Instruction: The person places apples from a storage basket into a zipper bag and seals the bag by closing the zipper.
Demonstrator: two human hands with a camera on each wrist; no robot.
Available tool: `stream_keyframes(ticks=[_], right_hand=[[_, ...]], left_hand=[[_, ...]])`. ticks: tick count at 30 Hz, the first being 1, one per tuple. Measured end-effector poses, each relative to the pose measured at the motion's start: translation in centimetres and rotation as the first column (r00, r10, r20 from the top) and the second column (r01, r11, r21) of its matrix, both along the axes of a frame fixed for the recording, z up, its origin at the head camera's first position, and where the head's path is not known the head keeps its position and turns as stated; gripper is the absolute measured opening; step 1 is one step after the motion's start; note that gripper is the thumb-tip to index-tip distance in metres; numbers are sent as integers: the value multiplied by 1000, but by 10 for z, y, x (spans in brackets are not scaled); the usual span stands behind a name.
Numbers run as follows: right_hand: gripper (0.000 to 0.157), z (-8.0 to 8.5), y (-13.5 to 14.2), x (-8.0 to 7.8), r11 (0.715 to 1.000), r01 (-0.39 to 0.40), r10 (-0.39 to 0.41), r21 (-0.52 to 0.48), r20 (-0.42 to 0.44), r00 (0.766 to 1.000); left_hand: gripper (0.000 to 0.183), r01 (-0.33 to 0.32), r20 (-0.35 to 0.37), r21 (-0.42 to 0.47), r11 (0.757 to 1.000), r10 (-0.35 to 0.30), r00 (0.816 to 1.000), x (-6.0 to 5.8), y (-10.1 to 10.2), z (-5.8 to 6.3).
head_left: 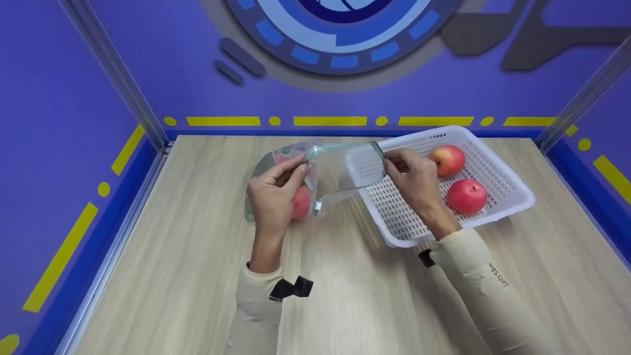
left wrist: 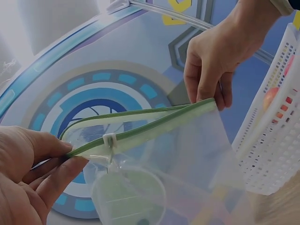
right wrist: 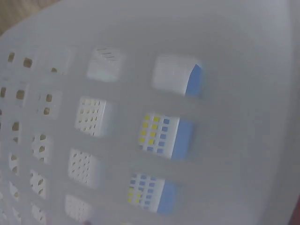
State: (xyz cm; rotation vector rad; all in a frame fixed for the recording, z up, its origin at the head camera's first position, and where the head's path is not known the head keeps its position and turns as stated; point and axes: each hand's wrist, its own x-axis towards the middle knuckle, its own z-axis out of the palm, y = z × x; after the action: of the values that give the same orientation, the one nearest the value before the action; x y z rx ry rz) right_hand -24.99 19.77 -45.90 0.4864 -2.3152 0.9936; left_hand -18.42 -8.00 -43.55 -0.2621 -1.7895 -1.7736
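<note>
A clear zipper bag (head_left: 340, 170) with a green-edged mouth is stretched between both hands, its mouth spread apart. My left hand (head_left: 273, 197) pinches one end of the mouth, close to the white slider (left wrist: 109, 140). At the opposite end, my right hand (head_left: 416, 180) pinches the rim above the basket's left part. A red fruit (head_left: 301, 203) shows beside the left hand, partly covered by fingers and film; whether it lies inside the bag is hard to tell. The right wrist view holds only the basket wall (right wrist: 126, 108), without the hand.
A white perforated basket (head_left: 512, 195) stands on the wooden table (head_left: 197, 276) at right. In it lie a red-yellow apple (head_left: 447, 160) and a red apple (head_left: 466, 195). A blue printed wall (head_left: 162, 59) closes off the back.
</note>
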Motion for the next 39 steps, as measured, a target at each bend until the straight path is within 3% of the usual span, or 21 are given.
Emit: stream_keyframes(ticks=[5, 16, 29, 33, 39], right_hand=[[19, 2, 3, 2, 1000, -14, 14, -19, 46, 999], [23, 4, 23, 1, 1000, 11, -10, -17, 41, 999], [34, -7, 70, 6, 996, 78, -79, 38, 27, 997], [35, -10, 85, 10, 991, 125, -128, 46, 73, 989], [49, -11, 104, 15, 984, 163, -172, 66, 160, 972]], left_hand=[[19, 29, 7, -25, 999, -29, 1000, -2, 4, -4], [20, 33, 7, -33, 999, -33, 999, -1, 4, -5], [22, 44, 29, -35, 998, -43, 999, -1, 6, -4], [22, 48, 31, -35, 998, -47, 998, 0, 5, -4], [21, 39, 26, -42, 998, -38, 999, 0, 6, -3]])
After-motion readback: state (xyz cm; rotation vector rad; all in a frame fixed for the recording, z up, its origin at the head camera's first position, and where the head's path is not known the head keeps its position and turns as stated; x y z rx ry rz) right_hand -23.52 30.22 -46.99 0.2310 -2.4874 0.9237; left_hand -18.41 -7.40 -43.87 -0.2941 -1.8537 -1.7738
